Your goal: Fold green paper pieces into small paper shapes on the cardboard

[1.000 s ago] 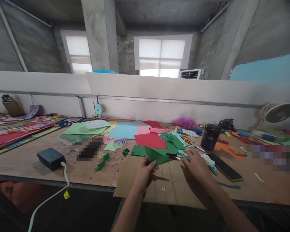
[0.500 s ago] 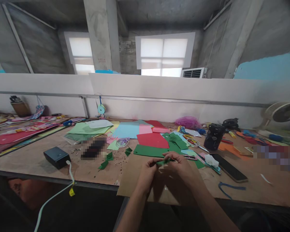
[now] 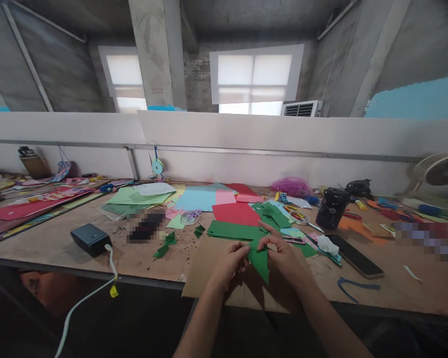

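Observation:
A small piece of green paper [image 3: 260, 262], its lower end tapering to a point, is held up between both hands over a sheet of brown cardboard [image 3: 201, 271]. My left hand [image 3: 229, 263] pinches its left edge with thumb and fingers. On the right edge, my right hand [image 3: 281, 253] grips it, thumb in front and index finger stretched up. Just beyond the hands lies a green paper strip [image 3: 231, 230]. Small folded green pieces [image 3: 166, 244] rest on the table to the left.
Red paper [image 3: 235, 214] and blue paper [image 3: 196, 199] lie at the back. A black phone [image 3: 354, 256], a dark bottle [image 3: 330, 209] and a blue strip [image 3: 358, 285] are on the right. A black box [image 3: 90, 239] with a white cable stands left. A fan [image 3: 440, 171] stands far right.
The green paper was nearly edge-on between the fingers; now it is turned so its broad face shows, point downward. Both hands still hold it, in about the same place.

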Available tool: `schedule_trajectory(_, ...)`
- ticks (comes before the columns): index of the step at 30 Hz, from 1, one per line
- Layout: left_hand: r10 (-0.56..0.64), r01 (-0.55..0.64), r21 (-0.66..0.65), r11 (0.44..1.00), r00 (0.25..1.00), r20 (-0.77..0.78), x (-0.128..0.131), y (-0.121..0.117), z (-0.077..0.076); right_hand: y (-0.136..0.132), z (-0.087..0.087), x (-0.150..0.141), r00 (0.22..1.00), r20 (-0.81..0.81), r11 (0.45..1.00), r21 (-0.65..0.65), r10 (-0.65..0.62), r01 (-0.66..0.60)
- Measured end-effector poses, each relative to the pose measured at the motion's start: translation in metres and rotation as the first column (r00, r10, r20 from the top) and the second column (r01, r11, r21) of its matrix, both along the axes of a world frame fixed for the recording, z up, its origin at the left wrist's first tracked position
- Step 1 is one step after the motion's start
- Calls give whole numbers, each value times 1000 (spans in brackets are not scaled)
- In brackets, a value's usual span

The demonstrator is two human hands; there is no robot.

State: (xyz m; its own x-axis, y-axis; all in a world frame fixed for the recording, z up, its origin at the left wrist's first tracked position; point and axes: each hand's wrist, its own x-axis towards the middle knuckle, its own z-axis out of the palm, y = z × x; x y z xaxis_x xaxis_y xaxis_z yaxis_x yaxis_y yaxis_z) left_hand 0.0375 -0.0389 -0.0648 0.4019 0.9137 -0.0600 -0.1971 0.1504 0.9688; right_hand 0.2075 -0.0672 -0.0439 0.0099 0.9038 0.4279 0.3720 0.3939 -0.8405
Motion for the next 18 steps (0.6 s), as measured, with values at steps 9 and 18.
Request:
schedule_trajectory(9,115,-118,12,993,983,145,1,0,-6,-1,1,0,934,-356,978,-200,-26,-49)
schedule_trajectory(18,76,-78,43,996,996,36,3,-4,-1,-2,1,-2,965,-255,969,-249,-63,-3)
